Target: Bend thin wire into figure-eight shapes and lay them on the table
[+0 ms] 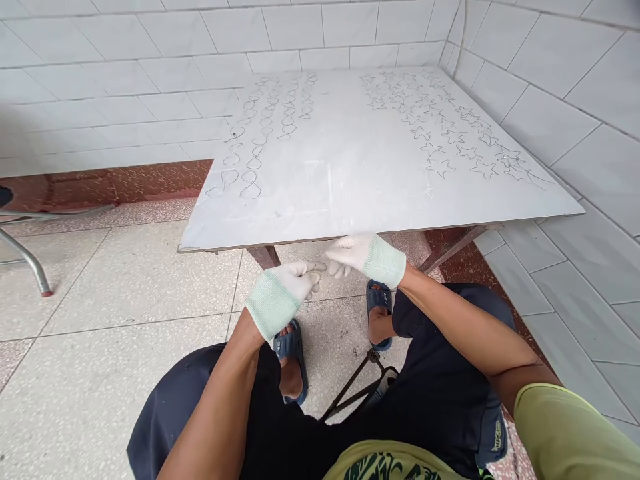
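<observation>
My left hand (300,279), in a white glove with a mint cuff, is held just below the table's front edge with its fingers pinched. Close beside it, my right hand (347,257), gloved the same way, also has its fingers drawn together. A thin wire, faint against the floor, seems to run between the fingertips; its shape is too fine to make out. On the white table (345,180) lie several wire stars (440,163) to the right and several rounded, drop-like wire loops (251,185) in rows to the left.
Tiled walls (345,23) border the table at the back and right. Under it are dark table legs (264,257) and a black metal frame (355,383) between my slippered feet. A chair's metal leg (30,257) stands at the left on the speckled floor (130,293).
</observation>
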`<state>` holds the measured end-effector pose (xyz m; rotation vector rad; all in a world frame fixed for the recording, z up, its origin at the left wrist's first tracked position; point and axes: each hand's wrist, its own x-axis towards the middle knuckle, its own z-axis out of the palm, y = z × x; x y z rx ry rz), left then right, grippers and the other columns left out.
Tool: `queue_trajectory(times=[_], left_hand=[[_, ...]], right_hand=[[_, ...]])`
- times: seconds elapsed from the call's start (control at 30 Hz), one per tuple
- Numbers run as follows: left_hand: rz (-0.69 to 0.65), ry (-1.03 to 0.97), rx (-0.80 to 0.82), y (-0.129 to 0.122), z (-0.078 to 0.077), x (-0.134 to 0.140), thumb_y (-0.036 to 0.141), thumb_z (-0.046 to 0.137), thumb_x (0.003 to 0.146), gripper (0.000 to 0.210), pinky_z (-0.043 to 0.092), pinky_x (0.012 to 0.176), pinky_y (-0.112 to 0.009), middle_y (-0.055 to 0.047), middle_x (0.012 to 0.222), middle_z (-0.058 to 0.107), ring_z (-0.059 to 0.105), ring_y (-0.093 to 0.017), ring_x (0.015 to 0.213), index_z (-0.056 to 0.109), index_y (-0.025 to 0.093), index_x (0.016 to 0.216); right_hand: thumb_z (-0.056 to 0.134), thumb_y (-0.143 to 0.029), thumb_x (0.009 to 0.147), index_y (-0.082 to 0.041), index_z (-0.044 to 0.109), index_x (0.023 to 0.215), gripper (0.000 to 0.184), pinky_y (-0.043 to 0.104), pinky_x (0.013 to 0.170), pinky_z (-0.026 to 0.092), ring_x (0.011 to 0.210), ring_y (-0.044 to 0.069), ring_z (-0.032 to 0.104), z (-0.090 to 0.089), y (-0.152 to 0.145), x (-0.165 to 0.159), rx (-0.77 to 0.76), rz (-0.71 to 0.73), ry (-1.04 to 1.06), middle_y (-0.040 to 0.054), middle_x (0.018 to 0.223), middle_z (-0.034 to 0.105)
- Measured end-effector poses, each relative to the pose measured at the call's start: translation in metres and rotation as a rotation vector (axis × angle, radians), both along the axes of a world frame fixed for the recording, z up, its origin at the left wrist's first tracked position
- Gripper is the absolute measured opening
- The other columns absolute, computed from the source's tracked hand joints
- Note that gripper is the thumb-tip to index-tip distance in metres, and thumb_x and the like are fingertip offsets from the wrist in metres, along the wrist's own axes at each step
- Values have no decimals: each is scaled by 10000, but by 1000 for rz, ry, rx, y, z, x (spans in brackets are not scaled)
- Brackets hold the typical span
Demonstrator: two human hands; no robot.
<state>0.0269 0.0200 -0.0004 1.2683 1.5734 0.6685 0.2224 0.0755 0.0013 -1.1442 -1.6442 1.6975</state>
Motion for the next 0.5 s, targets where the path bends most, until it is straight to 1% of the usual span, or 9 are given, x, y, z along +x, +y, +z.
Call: queue_trajectory(times=[0.07,0.13,0.17,0.2,0.27,0.33,0.37,0.43,0.5], left_hand=[[52,-85,23,2,0,-2,336,712,727,247,443,560,-280,2,638,672,564,-151,538,786,185,908],[106,-135,86,2,-1,-5,379,744,731,306,478,598,-292,-10,675,701,598,-156,563,778,165,946],[131,-147,120,2,-2,-5,404,756,736,316,491,614,-299,-17,692,712,610,-159,574,772,159,935],[151,-155,151,2,-3,-6,427,761,745,313,500,625,-305,-25,704,719,615,-160,580,764,157,904],[162,-177,183,1,-4,-5,456,760,765,299,505,626,-311,-34,707,720,608,-157,578,741,163,819],[152,-206,190,1,-5,-4,467,770,770,297,503,618,-310,-30,679,707,586,-150,566,717,176,757],[143,-217,186,1,-5,-3,469,779,768,297,500,613,-308,-25,662,698,578,-148,562,711,181,742],[122,-234,168,1,-4,-2,465,796,763,292,487,601,-300,-21,639,689,572,-147,560,710,187,730],[101,-249,155,0,-3,-1,457,803,764,285,472,588,-295,-27,641,693,583,-153,574,713,191,720]], right_hand=[[640,-446,1038,-143,778,862,376,244,609,585,667,154,750,-3,3,0,-55,-40,56,87,815,820],[530,-508,1084,-134,796,929,485,264,637,600,700,168,766,-5,3,0,-81,-54,91,115,868,830],[526,-522,1081,-137,804,934,497,270,659,606,721,172,771,-6,1,-1,-64,-50,80,115,881,832],[573,-521,1056,-150,813,927,460,271,685,609,750,175,775,-7,-1,-2,-24,-47,45,102,891,835],[717,-451,965,-195,830,895,288,263,755,606,838,177,783,-9,-9,-6,113,-39,-55,48,907,839],[764,-331,903,-230,834,832,142,253,803,595,882,172,782,-10,-19,-12,210,-28,-126,-1,877,834],[741,-273,900,-232,828,797,141,250,806,590,868,164,782,-10,-23,-16,214,-32,-132,-13,845,827],[667,-195,917,-220,808,758,214,244,787,583,805,148,774,-10,-30,-20,178,-61,-95,-20,790,811],[623,-170,932,-211,785,747,249,238,767,567,763,137,757,-11,-34,-23,169,-110,-57,-22,766,798]])
